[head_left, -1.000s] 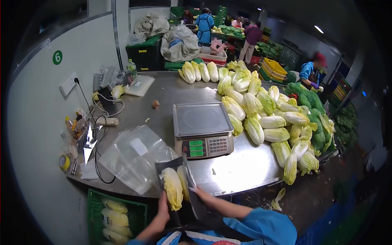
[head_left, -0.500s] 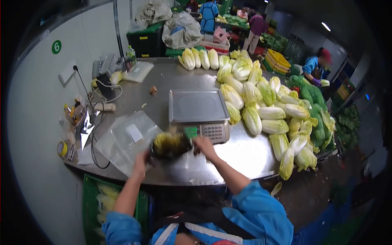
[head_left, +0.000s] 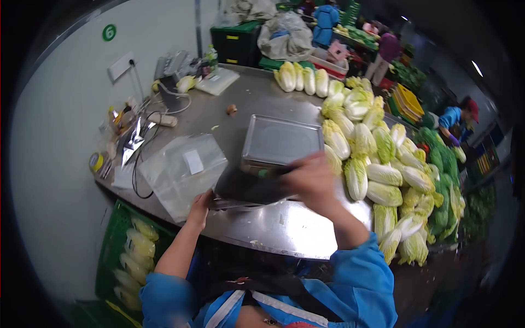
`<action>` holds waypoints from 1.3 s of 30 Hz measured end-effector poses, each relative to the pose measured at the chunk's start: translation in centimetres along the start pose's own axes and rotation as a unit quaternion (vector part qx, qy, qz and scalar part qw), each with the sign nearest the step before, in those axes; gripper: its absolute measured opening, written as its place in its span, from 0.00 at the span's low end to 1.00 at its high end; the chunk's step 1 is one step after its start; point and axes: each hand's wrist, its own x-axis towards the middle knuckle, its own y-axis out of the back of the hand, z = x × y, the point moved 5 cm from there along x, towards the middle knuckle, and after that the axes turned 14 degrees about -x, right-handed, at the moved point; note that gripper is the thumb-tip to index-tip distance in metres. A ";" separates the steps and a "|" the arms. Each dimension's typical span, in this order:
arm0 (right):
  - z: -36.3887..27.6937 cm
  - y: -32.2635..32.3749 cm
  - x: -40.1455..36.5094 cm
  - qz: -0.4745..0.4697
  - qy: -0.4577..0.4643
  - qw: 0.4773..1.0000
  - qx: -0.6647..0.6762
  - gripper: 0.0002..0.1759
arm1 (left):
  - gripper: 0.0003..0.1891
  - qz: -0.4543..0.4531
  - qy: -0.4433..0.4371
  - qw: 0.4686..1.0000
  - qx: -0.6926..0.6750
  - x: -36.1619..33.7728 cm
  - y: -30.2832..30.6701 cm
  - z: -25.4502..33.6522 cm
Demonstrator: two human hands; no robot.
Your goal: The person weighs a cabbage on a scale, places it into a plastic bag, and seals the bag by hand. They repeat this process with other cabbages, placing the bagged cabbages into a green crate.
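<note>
A dark, tray-like thing (head_left: 249,186) is smeared by motion in front of the scale, with a clear film-like edge along its underside. My left hand (head_left: 200,211) grips its left end, fingers closed at the edge. At its right end is my right hand (head_left: 314,183), too blurred to show how the fingers lie. Just behind them stands the weighing scale (head_left: 283,139) with a bare metal pan; its keypad is mostly hidden. Clear plastic bags (head_left: 183,169) with a white label lie flat to the left.
Napa cabbages (head_left: 385,175) are heaped along the table's right side, with more in a row (head_left: 303,79) at the back. A cable (head_left: 141,186) and clutter line the left wall. Below left, a green crate (head_left: 109,246) holds wrapped cabbages. Co-workers stand farther back.
The dark thing has tipped, so the yellow-green inside no longer shows. My right hand has moved up and right, before the scale's front. The view has shifted, moving the scene rightward.
</note>
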 end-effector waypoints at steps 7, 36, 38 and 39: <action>7.1 5.6 -1.7 0.130 -0.068 0.972 -0.184 0.12 | 0.20 -0.032 0.048 0.998 0.028 -6.9 -0.9 -1.2; -23.6 -14.9 -21.4 -0.200 -0.223 0.947 0.117 0.06 | 0.10 -0.072 0.255 0.957 -0.116 -18.1 7.7 -15.9; -24.8 -13.7 -22.3 -0.269 -0.155 0.944 0.113 0.05 | 0.12 -0.075 0.179 0.981 -0.020 -17.6 7.1 -15.5; -25.9 -11.9 -24.0 -0.358 -0.104 0.921 0.114 0.05 | 0.14 -0.056 0.149 0.987 -0.035 -16.6 8.1 -15.2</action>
